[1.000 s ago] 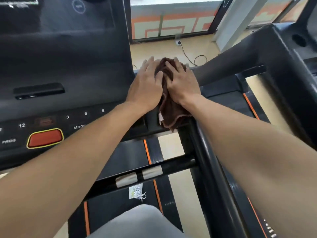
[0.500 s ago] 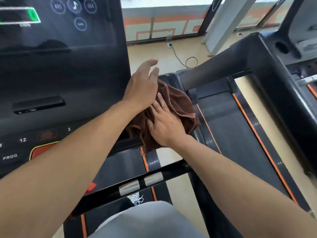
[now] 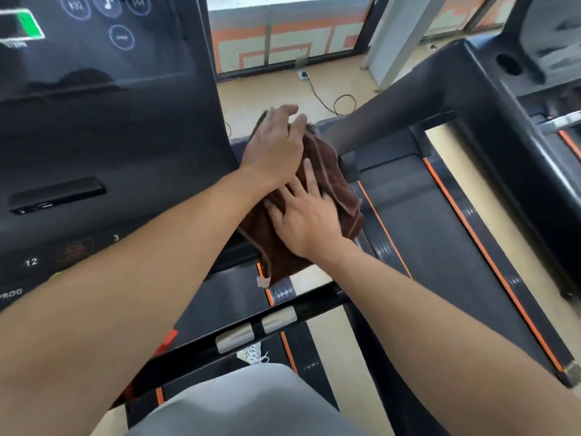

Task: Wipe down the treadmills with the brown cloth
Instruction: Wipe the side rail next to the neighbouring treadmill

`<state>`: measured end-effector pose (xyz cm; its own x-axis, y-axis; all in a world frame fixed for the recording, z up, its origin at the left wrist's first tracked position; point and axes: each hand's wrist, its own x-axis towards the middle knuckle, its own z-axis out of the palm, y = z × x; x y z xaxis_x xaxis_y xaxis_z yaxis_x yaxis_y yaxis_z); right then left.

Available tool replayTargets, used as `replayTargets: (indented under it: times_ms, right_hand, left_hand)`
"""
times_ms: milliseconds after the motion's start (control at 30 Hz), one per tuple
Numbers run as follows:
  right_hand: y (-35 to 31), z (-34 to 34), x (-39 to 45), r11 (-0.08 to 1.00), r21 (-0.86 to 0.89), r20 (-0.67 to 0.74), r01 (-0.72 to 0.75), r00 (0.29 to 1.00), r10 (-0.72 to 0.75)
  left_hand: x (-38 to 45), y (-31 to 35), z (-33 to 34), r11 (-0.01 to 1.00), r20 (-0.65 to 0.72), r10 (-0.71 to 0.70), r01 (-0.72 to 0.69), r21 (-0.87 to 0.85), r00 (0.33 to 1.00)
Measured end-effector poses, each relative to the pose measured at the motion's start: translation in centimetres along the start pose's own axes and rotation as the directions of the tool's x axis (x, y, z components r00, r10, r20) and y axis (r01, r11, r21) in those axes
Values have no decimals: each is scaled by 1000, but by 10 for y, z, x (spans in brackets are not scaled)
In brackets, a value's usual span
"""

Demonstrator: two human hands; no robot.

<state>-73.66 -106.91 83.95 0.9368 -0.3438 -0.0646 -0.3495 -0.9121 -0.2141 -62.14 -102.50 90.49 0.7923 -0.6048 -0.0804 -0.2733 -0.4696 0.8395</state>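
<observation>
Cloth: we see brown cloth (image 3: 327,184) draped over right corner of treadmill console (image 3: 110,146), long axis running away from us. Left hand (image 3: 275,149) farther, right hand (image 3: 309,223) nearer; both press flat, fingers straight, gripping nothing.

Hidden or cut off, as I log it: brown cloth (image 3: 327,171) middle lies under both palms; surface beneath the right hand (image 3: 306,221) fingers unseen; left hand (image 3: 273,146) fingertips blurred; console (image 3: 94,136) cropped left and top, its lower labels too blurred to read.
</observation>
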Motion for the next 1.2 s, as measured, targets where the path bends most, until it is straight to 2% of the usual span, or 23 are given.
replayTargets:
  times_ms: [67,133,267,367,467,533,600,667,733,867,933,1067,1200]
  right_hand:
    - [10,3,-21,974,-50,-27,-219,976,218]
    - [21,2,-32,924,-65,-28,-377,926,376]
    - [41,-10,-34,870,6,27,-493,870,493]
    - [52,-18,-22,807,153,81,-570,821,564]
    - [57,-23,-13,774,206,142,-598,801,581]
    - [63,-26,-9,768,246,199,-591,806,557]
    - [73,-30,-6,722,424,255,-547,837,484]
    - [80,-36,-12,617,616,310,-489,871,381]
    - [84,-40,-28,546,703,342,-456,890,302]
    - [85,-49,-86,546,709,368,-446,895,253]
    - [90,-48,-122,554,695,366,-458,889,275]
    - [96,-45,-197,578,642,374,-504,864,338]
    - [99,-34,-274,659,520,362,-543,839,406]
  left_hand:
    - [9,3,17,1000,43,11,-12,24,999]
    - [15,0,32,993,92,45,-55,105,995]
    - [24,-18,63,910,285,63,-172,377,957]
    - [27,-25,84,855,211,108,-199,480,972]
    - [32,-20,94,843,54,258,-252,475,965]
    - [32,-17,93,851,10,310,-282,443,951]
    - [26,-16,93,847,-19,359,-317,427,933]
    - [17,-15,93,826,19,387,-356,436,922]
    - [9,-16,97,783,124,380,-390,484,917]
    - [-26,-11,117,627,363,369,-517,582,856]
    - [-56,-6,137,555,416,394,-573,603,820]
    - [-127,-2,172,577,372,433,-569,586,821]
    - [-209,-6,201,610,303,500,-578,543,811]
